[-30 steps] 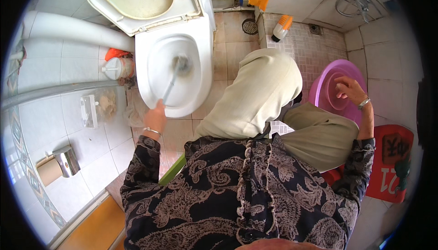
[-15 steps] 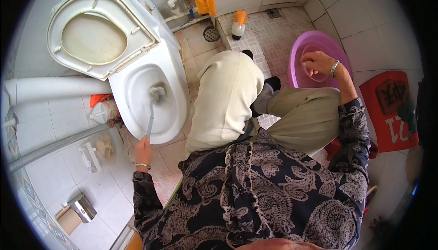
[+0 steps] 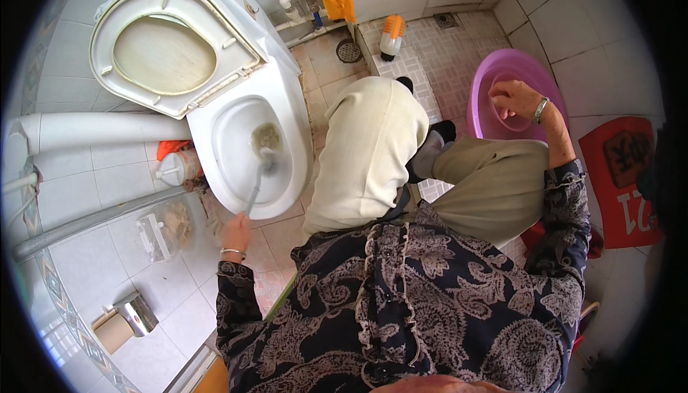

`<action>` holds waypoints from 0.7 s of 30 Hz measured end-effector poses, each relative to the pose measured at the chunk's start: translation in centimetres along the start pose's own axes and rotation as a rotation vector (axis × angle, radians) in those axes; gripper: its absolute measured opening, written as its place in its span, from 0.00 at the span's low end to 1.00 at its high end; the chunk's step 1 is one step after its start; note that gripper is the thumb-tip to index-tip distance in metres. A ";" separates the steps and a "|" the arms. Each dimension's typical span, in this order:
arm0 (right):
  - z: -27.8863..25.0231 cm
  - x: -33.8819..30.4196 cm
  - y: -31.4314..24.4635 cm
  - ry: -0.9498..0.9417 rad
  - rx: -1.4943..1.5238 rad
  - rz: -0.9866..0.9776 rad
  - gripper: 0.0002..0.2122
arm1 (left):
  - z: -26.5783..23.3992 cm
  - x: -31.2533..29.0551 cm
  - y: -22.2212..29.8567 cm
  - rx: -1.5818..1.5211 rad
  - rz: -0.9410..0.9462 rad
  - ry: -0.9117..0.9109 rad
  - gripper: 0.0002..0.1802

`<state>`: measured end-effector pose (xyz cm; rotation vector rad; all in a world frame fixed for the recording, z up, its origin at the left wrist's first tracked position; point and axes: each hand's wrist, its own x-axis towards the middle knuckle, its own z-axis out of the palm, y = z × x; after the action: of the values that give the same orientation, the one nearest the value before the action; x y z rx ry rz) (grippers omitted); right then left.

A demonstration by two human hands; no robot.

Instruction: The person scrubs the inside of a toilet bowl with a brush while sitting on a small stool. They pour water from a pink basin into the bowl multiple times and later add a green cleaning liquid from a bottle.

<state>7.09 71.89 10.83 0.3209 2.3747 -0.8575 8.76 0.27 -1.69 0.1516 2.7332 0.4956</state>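
My left hand (image 3: 235, 237) is closed round the grey handle of a toilet brush (image 3: 255, 191). The brush's greyish head rests inside the white toilet bowl (image 3: 223, 172), just below the wet patch at the drain. Its bristles look blurred. Over a purple basin (image 3: 479, 81) at the right hangs my right hand (image 3: 514, 99), fingers loosely bent and somewhat apart, with nothing visible in them. That forearm lies by my right knee. Raised behind the bowl are the toilet seat (image 3: 242, 61) and lid.
A white pipe (image 3: 107, 132) runs along the left wall, above a grey rail (image 3: 107, 219). A paper holder (image 3: 136, 314) is mounted lower down. An orange-capped bottle (image 3: 392, 38) stands near the floor drain (image 3: 348, 50). A red bag (image 3: 620, 199) is at the right wall.
The brush head has moved down the bowl, away from the drain toward the front, and my left hand has drawn back slightly. The whole view has shifted a little. My right hand stays over the basin.
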 end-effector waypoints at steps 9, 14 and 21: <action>-0.6 0.6 0.7 0.033 -0.061 -0.040 0.12 | -8.4 3.4 17.1 -0.473 0.004 0.123 0.21; -1.6 -0.9 -0.4 0.147 -0.148 -0.048 0.13 | -3.4 17.7 28.3 -0.358 0.473 -0.111 0.20; -2.1 -0.7 -6.8 0.129 -0.252 -0.058 0.11 | 10.7 34.2 34.1 -0.098 0.795 -0.305 0.16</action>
<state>3.97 68.07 15.98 0.2112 2.5888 -0.5682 -17.75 41.19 -9.96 1.2000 2.2542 0.7287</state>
